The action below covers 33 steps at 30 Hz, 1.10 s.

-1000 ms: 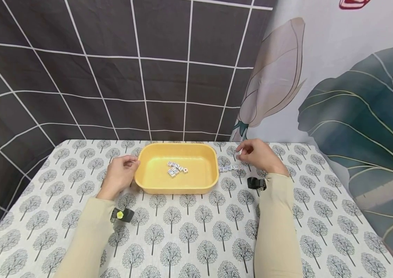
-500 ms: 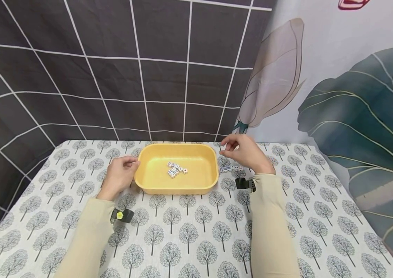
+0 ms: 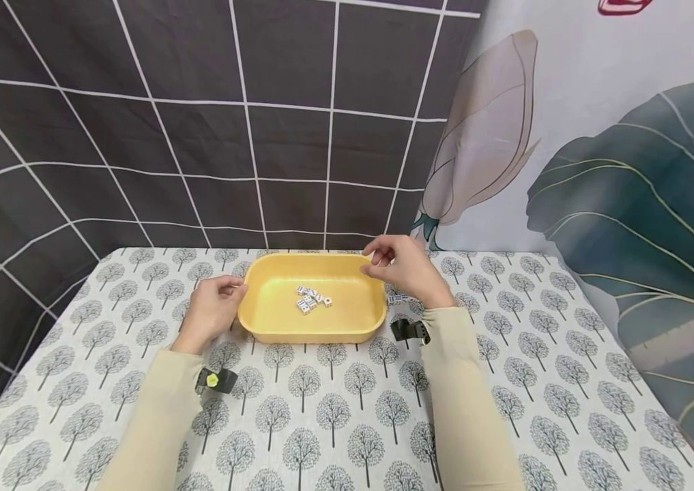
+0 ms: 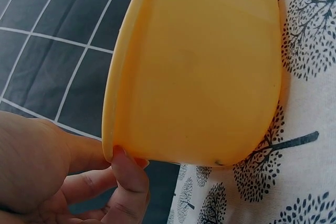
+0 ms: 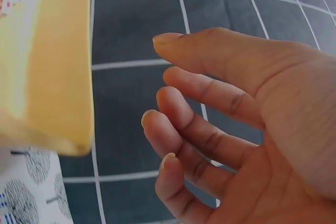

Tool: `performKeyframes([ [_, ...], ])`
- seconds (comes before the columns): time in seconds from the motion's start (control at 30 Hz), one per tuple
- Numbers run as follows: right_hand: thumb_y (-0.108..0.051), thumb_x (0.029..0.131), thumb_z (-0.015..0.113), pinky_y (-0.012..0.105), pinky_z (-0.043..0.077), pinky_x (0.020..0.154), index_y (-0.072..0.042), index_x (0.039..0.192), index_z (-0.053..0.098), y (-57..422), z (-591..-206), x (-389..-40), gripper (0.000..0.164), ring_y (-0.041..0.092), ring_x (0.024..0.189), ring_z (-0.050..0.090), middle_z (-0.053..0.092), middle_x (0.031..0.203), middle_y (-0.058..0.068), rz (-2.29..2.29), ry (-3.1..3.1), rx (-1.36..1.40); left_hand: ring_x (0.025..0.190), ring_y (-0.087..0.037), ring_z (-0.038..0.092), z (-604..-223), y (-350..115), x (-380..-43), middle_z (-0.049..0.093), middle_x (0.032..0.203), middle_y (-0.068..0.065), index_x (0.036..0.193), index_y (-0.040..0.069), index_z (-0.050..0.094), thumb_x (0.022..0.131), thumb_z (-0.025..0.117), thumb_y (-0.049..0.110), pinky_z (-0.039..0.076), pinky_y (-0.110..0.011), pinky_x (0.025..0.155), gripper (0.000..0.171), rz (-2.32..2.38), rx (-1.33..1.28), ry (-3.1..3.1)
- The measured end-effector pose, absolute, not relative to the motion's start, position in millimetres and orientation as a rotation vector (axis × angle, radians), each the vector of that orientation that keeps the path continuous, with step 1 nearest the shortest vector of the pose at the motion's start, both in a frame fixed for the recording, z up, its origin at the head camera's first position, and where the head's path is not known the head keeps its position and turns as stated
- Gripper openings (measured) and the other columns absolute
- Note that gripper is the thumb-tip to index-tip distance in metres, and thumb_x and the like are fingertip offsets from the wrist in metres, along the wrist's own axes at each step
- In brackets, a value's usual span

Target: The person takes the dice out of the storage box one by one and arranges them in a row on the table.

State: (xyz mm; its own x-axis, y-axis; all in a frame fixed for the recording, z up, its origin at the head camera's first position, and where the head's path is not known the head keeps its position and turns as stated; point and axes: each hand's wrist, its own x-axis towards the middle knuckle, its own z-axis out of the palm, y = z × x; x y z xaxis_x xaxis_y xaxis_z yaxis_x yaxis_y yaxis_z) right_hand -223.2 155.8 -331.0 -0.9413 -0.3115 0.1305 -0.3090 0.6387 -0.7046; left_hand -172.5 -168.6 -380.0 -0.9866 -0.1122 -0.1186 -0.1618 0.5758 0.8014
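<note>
A yellow plastic tub (image 3: 310, 337) stands on the table, its bottom holding a small cluster of white dice (image 3: 308, 301). At its left end my left hand (image 3: 208, 308) pinches the rim between thumb and finger; the left wrist view shows the thumb tip (image 4: 126, 163) at the rim's edge. My right hand (image 3: 408, 269) hovers over the tub's right end with loosely bent fingers and holds nothing. In the right wrist view a gap separates those fingers from the tub wall (image 5: 58, 77). A row of dice (image 3: 397, 299) lies just outside the tub's right side, partly hidden by the right hand.
The table wears a white cloth (image 3: 300, 447) printed with grey trees. Behind it hangs a dark curtain (image 3: 199, 136) with white grid lines, and a pale curtain (image 3: 574, 136) with a leaf pattern is at the right. Each wrist carries a small black camera.
My right hand has moved left, from beside the row of dice to over the tub's right end. My left hand, the tub and the dice stay where they were.
</note>
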Motion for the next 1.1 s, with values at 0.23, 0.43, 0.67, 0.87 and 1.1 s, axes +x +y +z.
performKeyframes([
  [0.23,-0.012,0.084,0.082,0.026,0.049,0.072,-0.008,0.105,0.074,136,-336,-220,0.023,0.018,0.079,0.059,0.065,0.086,0.005,-1.221,2.832,-0.555,0.1,-0.03,0.068,-383,-169,-173,0.069,0.117,-0.024,0.133,-0.003,0.061,0.104,0.055,0.019,0.056,-0.027,0.08,0.036,1.4,-0.228,2.742],
  [0.43,-0.014,0.084,0.083,0.026,0.049,0.07,-0.007,0.107,0.074,122,-344,-221,0.026,0.018,0.077,0.059,0.066,0.088,0.005,-1.176,2.853,-0.547,0.102,-0.031,0.068,-383,-169,-174,0.069,0.118,-0.024,0.133,-0.003,0.061,0.104,0.056,0.018,0.058,-0.032,0.084,0.036,1.408,-0.222,2.742],
  [0.67,-0.012,0.083,0.083,0.024,0.049,0.071,-0.005,0.11,0.073,110,-361,-226,0.03,0.017,0.079,0.059,0.068,0.091,0.007,-1.094,2.823,-0.583,0.102,-0.031,0.069,-383,-168,-173,0.069,0.117,-0.024,0.132,-0.003,0.061,0.104,0.056,0.018,0.057,-0.032,0.084,0.036,1.413,-0.228,2.736],
  [0.87,-0.013,0.083,0.083,0.023,0.048,0.072,-0.006,0.111,0.073,102,-375,-228,0.031,0.016,0.08,0.059,0.068,0.093,0.007,-1.027,2.787,-0.562,0.102,-0.031,0.068,-382,-169,-173,0.069,0.117,-0.024,0.132,-0.003,0.062,0.104,0.057,0.019,0.054,-0.023,0.077,0.036,1.412,-0.242,2.729],
  [1.1,-0.008,0.08,0.085,0.023,0.047,0.067,-0.006,0.105,0.073,93,-384,-227,0.028,0.015,0.077,0.057,0.066,0.088,0.004,-0.999,2.734,-0.507,0.101,-0.03,0.069,-381,-170,-173,0.069,0.117,-0.024,0.133,-0.003,0.061,0.104,0.055,0.018,0.055,-0.026,0.079,0.036,1.416,-0.229,2.732],
])
